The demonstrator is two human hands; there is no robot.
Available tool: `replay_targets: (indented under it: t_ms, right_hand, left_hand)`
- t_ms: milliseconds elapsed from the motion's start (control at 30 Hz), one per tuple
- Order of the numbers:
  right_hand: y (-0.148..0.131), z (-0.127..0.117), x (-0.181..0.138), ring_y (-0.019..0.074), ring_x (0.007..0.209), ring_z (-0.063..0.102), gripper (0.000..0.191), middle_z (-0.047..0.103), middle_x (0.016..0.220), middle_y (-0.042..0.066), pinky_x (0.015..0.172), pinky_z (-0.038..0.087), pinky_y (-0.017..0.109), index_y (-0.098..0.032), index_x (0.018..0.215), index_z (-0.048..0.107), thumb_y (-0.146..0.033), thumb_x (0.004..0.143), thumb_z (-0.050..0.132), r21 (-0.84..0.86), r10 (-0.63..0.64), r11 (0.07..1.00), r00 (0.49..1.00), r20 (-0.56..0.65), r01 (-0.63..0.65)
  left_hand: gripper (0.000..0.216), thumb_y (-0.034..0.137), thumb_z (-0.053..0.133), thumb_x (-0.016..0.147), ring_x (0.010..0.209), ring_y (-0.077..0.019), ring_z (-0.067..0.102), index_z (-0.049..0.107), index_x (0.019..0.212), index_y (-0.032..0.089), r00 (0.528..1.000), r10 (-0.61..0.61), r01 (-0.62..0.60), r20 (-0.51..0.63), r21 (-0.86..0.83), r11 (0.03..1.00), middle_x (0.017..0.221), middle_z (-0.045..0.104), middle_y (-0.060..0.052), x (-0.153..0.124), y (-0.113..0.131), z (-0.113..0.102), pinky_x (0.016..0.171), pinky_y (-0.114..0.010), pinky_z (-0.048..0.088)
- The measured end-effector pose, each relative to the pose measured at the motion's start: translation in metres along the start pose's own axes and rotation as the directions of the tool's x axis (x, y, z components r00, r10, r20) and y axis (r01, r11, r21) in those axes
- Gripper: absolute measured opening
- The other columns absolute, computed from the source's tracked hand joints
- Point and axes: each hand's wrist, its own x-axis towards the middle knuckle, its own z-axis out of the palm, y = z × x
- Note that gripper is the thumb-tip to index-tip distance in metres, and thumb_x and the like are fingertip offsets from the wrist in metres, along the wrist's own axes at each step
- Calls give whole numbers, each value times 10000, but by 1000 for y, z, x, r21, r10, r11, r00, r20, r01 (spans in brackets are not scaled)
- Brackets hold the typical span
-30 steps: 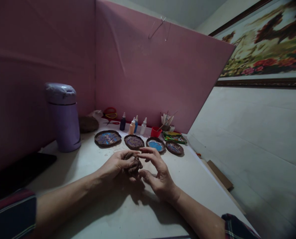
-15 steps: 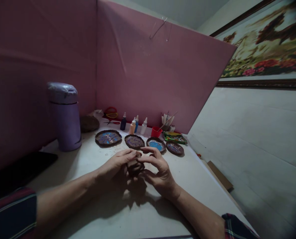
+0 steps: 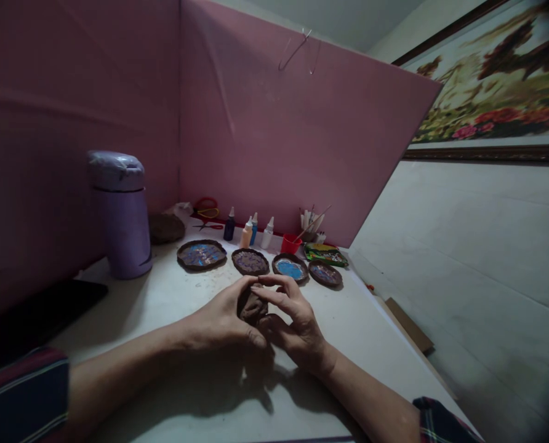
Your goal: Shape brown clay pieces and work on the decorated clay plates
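Note:
A lump of dark brown clay (image 3: pixel 252 306) is held between my two hands, just above the white table. My left hand (image 3: pixel 226 315) curves round its left side, thumb low at the front and fingers over the far side. From the right, my right hand (image 3: pixel 295 320) closes on it with bent fingers and the thumb below. Beyond the hands, several flat dark clay dishes stand in a row: a large one with blue and purple paint (image 3: pixel 202 255), a purple-speckled one (image 3: pixel 250 262), one with a blue middle (image 3: pixel 290 268) and a small one (image 3: pixel 325 274).
A purple flask (image 3: pixel 123 221) stands at the left, near a black flat object (image 3: pixel 48 307) and a larger brown lump (image 3: pixel 165 228). Behind the dishes are scissors (image 3: pixel 207 226), several paint bottles (image 3: pixel 247 234), a red cup (image 3: pixel 291 244) with a brush, and a green packet (image 3: pixel 326 255).
My left hand has shifted its grip: its thumb moved from the top of the clay down to the front. More of the clay's face shows. My right hand stays nearly in place.

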Motion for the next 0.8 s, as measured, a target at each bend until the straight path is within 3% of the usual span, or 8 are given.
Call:
replay_targets:
  t_ms: [167,267,400,567,667,800]
  right_hand:
    - [0,1,1,250,1103,493,426,503,1227,103,864,462,387,-251,1251,531,-376,845,568,45,50,998,997,-57,-48]
    - [1,1,2,242,1023,522,477,539,1142,107,778,477,355,-208,1214,520,-446,807,593,111,104,989,990,-96,-93]
    - [5,1,4,233,998,537,488,548,1117,94,791,469,344,-191,1149,548,-451,751,657,182,213,963,974,-73,-197]
    - [11,0,2,241,1099,512,529,488,1219,87,798,503,317,-214,1166,564,-431,705,705,310,290,901,953,93,-304]
    - [12,0,1,244,1142,492,556,471,1240,75,766,519,292,-241,1182,553,-412,683,730,376,303,867,945,124,-328]
    - [14,0,1,225,1053,547,517,524,1167,54,794,509,303,-250,1123,575,-406,665,757,401,300,858,947,113,-320]
  left_hand:
    - [550,186,767,617,943,-237,578,569,1130,177,974,166,-113,-152,307,945,966,632,-58,0,-3,-4,804,-303,460]
    - [608,206,786,590,994,-267,571,588,1164,190,964,222,-134,-143,458,879,980,655,-51,-1,-2,-7,853,-316,443]
    - [719,217,792,581,1006,-269,582,527,1250,192,967,189,-86,-169,483,872,1049,659,-61,-2,1,-8,842,-306,450]
    - [719,202,793,583,1019,-256,587,497,1237,180,972,197,-109,-125,499,859,1116,643,-81,-2,-1,-10,849,-297,458]
    - [754,217,806,568,1046,-267,580,491,1252,194,975,199,-116,-99,534,837,1122,645,-76,-3,-2,-12,869,-313,455]
    - [757,193,788,594,1127,-272,541,484,1287,221,975,214,-150,-60,534,832,1220,608,-69,-5,1,-11,920,-307,429]
